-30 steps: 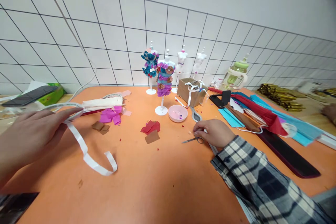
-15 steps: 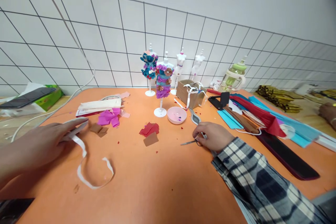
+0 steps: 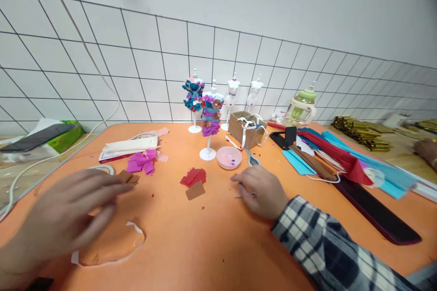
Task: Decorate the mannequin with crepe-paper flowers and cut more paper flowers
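My left hand (image 3: 73, 213), blurred by motion, hovers over the table's left side with its fingers stretched and thumb apart. Just beyond it a roll of white tape (image 3: 104, 169) rests on the table, beside folded brown paper (image 3: 126, 177). A curled white strip (image 3: 109, 263) lies below the hand. On the right, my right hand (image 3: 261, 188) is low over small scissors (image 3: 238, 197), its fingers extended and thumb apart; the hand hides most of them. Red paper pieces (image 3: 193, 176) and a brown paper piece (image 3: 195, 191) lie between the hands.
A mini mannequin (image 3: 210, 116) dressed in purple petals stands before other mannequins. Near it are a pink bowl (image 3: 229, 158), a brown box (image 3: 244, 129) with white strips, and a grey tool (image 3: 252, 159). Coloured paper (image 3: 351, 166) and a bottle (image 3: 301, 108) are at right.
My left hand has put the tape roll down on the table and moved right, toward me. My right hand's fingers have spread and shifted slightly left over the scissors. The view has tilted up slightly.
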`<state>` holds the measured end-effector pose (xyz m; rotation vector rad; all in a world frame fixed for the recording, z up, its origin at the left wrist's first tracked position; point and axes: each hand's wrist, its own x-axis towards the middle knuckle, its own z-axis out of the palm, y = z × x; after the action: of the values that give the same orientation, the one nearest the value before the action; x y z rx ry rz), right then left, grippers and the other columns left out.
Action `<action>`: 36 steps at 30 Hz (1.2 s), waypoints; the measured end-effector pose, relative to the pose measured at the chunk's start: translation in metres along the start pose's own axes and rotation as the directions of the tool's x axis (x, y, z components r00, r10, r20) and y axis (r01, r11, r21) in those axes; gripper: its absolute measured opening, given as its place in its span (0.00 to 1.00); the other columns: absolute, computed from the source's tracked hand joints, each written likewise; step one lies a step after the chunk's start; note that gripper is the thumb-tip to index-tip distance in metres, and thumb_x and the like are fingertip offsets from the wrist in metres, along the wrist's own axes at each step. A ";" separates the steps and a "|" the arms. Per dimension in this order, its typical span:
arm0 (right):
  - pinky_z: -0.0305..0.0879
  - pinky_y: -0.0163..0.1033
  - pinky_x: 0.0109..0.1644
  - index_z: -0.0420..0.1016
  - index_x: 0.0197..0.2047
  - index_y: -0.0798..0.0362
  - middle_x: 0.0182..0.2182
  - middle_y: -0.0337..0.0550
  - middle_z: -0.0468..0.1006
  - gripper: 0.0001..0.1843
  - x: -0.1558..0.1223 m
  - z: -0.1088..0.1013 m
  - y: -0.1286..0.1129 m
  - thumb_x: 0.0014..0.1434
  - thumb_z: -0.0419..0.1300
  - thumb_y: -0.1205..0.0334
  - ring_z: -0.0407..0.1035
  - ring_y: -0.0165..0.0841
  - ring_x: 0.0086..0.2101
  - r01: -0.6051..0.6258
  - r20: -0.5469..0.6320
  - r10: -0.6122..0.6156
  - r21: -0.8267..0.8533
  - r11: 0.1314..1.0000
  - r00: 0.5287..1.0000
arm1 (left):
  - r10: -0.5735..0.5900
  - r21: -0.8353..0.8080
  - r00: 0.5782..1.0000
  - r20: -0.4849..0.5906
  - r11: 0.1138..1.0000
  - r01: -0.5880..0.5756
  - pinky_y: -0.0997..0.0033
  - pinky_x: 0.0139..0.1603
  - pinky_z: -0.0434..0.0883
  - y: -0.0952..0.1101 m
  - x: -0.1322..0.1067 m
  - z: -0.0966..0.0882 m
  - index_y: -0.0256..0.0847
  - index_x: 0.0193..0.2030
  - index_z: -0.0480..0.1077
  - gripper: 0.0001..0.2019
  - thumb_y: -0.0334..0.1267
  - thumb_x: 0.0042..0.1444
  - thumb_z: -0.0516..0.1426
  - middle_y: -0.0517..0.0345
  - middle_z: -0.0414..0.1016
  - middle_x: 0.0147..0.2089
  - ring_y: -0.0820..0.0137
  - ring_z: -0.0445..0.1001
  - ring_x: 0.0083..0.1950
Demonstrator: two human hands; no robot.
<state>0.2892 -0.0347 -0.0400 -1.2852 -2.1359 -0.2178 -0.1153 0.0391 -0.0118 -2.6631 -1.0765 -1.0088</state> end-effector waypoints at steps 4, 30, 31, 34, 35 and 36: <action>0.63 0.41 0.40 0.78 0.44 0.52 0.36 0.44 0.80 0.12 0.012 0.033 -0.035 0.60 0.57 0.70 0.66 0.36 0.35 0.126 0.006 -0.125 -0.017 0.992 0.992 | 0.294 0.026 0.948 0.124 0.954 -0.299 0.60 0.53 0.71 0.060 0.010 0.052 0.48 0.56 0.75 0.18 0.33 0.63 0.53 0.53 0.82 0.48 0.60 0.78 0.49; 0.57 0.45 0.46 0.72 0.60 0.50 0.39 0.48 0.82 0.19 0.031 0.021 -0.036 0.71 0.53 0.55 0.72 0.39 0.41 0.026 0.475 0.043 -0.138 0.990 0.879 | 0.262 -0.159 0.872 0.412 0.964 -0.215 0.65 0.47 0.72 0.062 0.016 0.061 0.47 0.54 0.75 0.14 0.37 0.69 0.51 0.52 0.81 0.45 0.63 0.77 0.45; 0.57 0.44 0.45 0.75 0.57 0.50 0.38 0.47 0.81 0.17 0.032 0.020 -0.034 0.71 0.52 0.56 0.72 0.38 0.40 0.024 0.481 0.045 -0.136 0.990 0.876 | 0.249 -0.162 0.872 0.421 0.967 -0.198 0.65 0.46 0.72 0.062 0.015 0.061 0.46 0.53 0.75 0.13 0.37 0.69 0.51 0.52 0.80 0.44 0.63 0.77 0.45; 0.56 0.43 0.44 0.81 0.46 0.50 0.38 0.45 0.82 0.14 0.031 0.021 -0.030 0.69 0.55 0.56 0.72 0.37 0.41 0.032 0.508 0.009 -0.073 0.997 0.861 | 0.214 -0.169 0.866 0.453 0.974 -0.152 0.65 0.44 0.72 0.062 0.014 0.063 0.45 0.48 0.74 0.11 0.35 0.68 0.50 0.54 0.80 0.42 0.63 0.77 0.44; 0.56 0.43 0.45 0.82 0.44 0.49 0.40 0.44 0.82 0.13 0.030 0.022 -0.030 0.68 0.56 0.57 0.72 0.36 0.42 0.052 0.515 -0.033 -0.023 0.998 0.857 | 0.213 -0.169 0.864 0.457 0.974 -0.150 0.65 0.45 0.72 0.062 0.014 0.063 0.45 0.47 0.74 0.11 0.35 0.68 0.50 0.54 0.80 0.43 0.63 0.77 0.45; 0.56 0.44 0.47 0.82 0.44 0.48 0.42 0.43 0.82 0.11 0.028 0.023 -0.029 0.67 0.57 0.59 0.73 0.36 0.44 0.081 0.510 -0.090 0.040 0.996 0.855 | 0.218 -0.166 0.864 0.453 0.973 -0.158 0.64 0.47 0.72 0.062 0.014 0.064 0.46 0.48 0.74 0.11 0.34 0.68 0.51 0.54 0.80 0.45 0.63 0.77 0.47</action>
<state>0.2459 -0.0187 -0.0364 -1.3477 -2.6382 0.1267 -0.0330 0.0217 -0.0436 -3.1346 -0.8047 -0.4084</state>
